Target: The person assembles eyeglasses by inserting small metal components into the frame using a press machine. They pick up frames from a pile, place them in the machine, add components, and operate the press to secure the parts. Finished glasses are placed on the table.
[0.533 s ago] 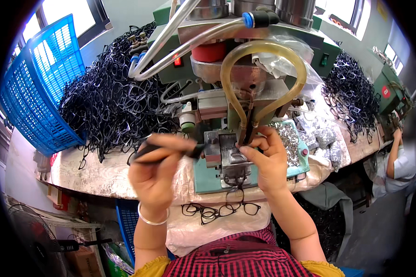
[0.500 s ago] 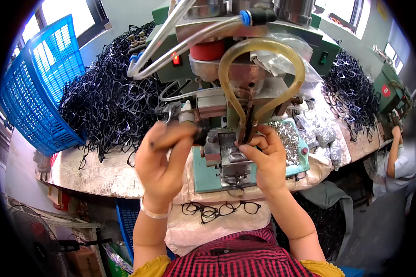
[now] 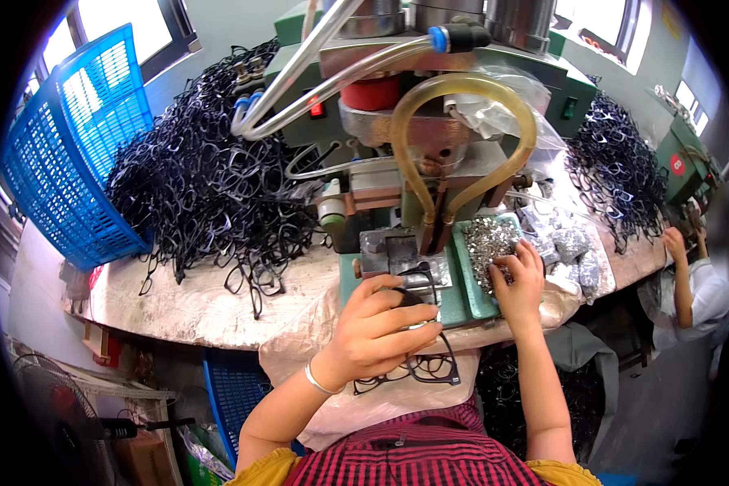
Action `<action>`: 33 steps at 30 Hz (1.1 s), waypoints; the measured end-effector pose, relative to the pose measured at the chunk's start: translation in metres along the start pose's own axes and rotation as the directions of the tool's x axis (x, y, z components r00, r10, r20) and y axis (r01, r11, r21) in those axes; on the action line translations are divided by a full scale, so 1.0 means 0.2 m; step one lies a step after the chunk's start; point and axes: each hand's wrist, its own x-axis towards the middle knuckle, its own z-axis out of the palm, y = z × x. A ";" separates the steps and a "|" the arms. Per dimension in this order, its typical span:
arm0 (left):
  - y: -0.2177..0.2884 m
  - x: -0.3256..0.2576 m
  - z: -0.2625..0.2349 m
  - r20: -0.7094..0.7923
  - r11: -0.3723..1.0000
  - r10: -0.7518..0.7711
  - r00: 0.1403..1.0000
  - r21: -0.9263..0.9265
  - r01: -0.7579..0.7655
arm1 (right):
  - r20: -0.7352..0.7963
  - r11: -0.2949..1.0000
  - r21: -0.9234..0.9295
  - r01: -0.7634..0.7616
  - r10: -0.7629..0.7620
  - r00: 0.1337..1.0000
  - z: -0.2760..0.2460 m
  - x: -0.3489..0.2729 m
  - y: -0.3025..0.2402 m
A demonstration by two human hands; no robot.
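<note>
Left hand (image 3: 378, 328): fingers curled and pinched around a black spectacle frame (image 3: 417, 285), held at the metal fixture (image 3: 397, 251) on the front of the green press machine (image 3: 429, 138). Right hand (image 3: 517, 279): palm down, fingers bent into a green tray (image 3: 466, 279) of small silvery metal parts (image 3: 488, 241); whether it grips any cannot be told. Surroundings: further black frames (image 3: 417, 370) lying on the cloth over the lap, heap of black frames (image 3: 211, 194) on the bench beside a blue basket (image 3: 73, 162), second heap (image 3: 624, 170) at right near another person (image 3: 692, 283).
</note>
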 end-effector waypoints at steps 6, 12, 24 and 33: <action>0.00 0.00 -0.02 0.007 1.000 -0.003 1.000 -0.019 0.003 | -0.045 0.976 0.170 -0.137 0.146 0.988 0.03 0.02 -0.04; 0.02 -0.03 0.00 0.010 0.999 -0.042 0.999 0.003 0.042 | 0.098 0.950 -0.001 0.313 -0.312 0.945 0.02 0.11 -0.16; -0.08 -0.45 -0.75 -0.542 0.319 -0.410 0.733 0.668 0.672 | 0.169 0.368 0.863 -0.345 0.435 0.884 0.14 0.01 0.01; -0.63 -0.94 -0.47 -0.530 -0.037 -0.803 0.273 0.501 0.865 | 0.173 0.584 0.736 -0.344 0.328 0.929 0.08 0.04 -0.16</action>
